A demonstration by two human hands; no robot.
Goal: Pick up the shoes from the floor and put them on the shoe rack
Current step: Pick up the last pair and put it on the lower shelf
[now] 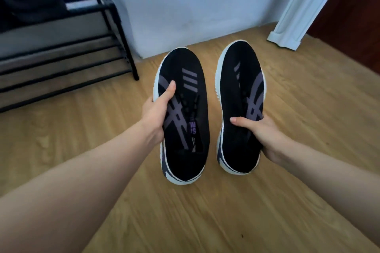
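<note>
Shoes: from our head view we hold one in each of our hands, above the wooden floor (267,201), toes pointing away from us.
Left shoe (182,113): our left hand (157,113) wraps its outer side, thumb lying on the dark upper, fingers hidden under the sole; gripping from the side keeps the shoe level.
Right shoe (240,104): our right hand (261,135) clasps the heel end from the right, thumb across the opening, so the toe leads.
Spacing: the pair sits side by side, apart, not touching.
Shoe rack (67,63): black, at far left against the wall; something dark lies on its top tier, the lower bars look free.
Step, we judge: carrying the pair leftwards to the rack.
</note>
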